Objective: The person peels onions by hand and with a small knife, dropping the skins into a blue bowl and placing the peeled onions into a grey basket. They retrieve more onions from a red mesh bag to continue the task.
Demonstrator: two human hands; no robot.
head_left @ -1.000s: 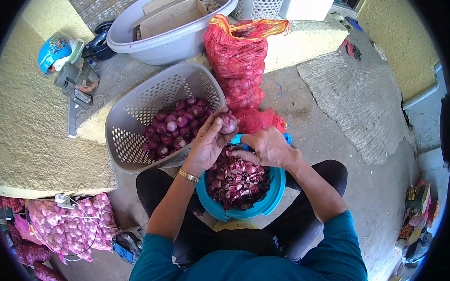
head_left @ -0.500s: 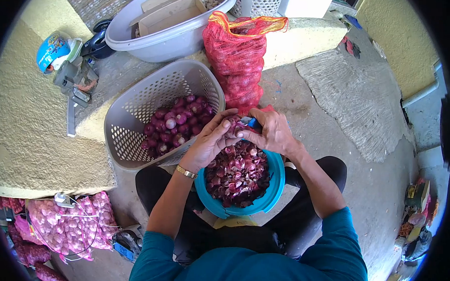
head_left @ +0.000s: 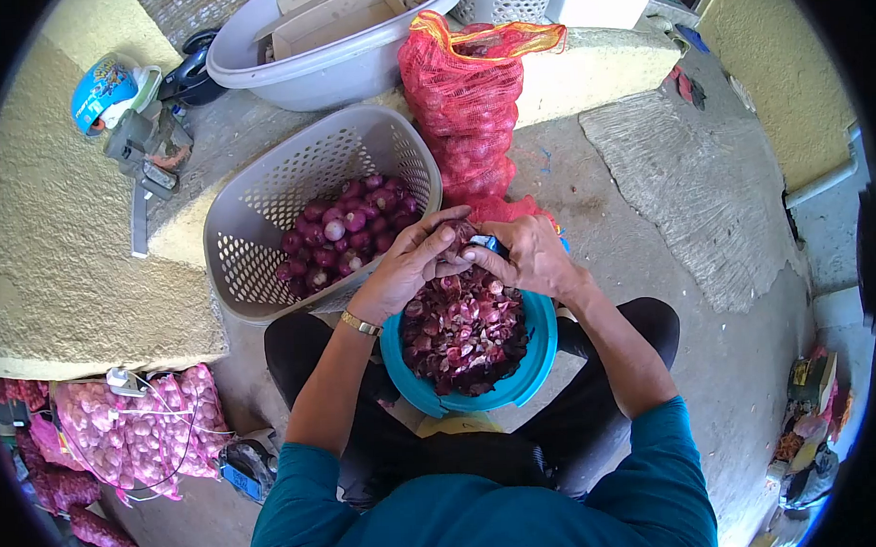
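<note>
Above a blue tub (head_left: 541, 371) full of onion skins (head_left: 464, 335), my two hands meet. My left hand (head_left: 411, 265) has its fingers wrapped round a red onion (head_left: 464, 236), partly hidden by the fingers. In my right hand (head_left: 536, 258) is a small blue tool (head_left: 487, 243), held against the onion; its blade cannot be made out. Beside my left hand stands a grey perforated basket (head_left: 252, 198) with peeled purple onions (head_left: 345, 233) in it. A red mesh sack (head_left: 467, 128) of onions stands just beyond my hands.
A large grey basin (head_left: 325, 75) with cardboard sits on the ledge at the back. Pink mesh sacks (head_left: 139, 429) of bulbs lie at the lower left. A blue helmet (head_left: 104, 90) rests at the upper left. Assorted items (head_left: 810, 424) lie along the right wall.
My hands stay together at the onion, with the fingers slightly shifted. The view has moved a little, so the basket and tub appear slightly higher.
</note>
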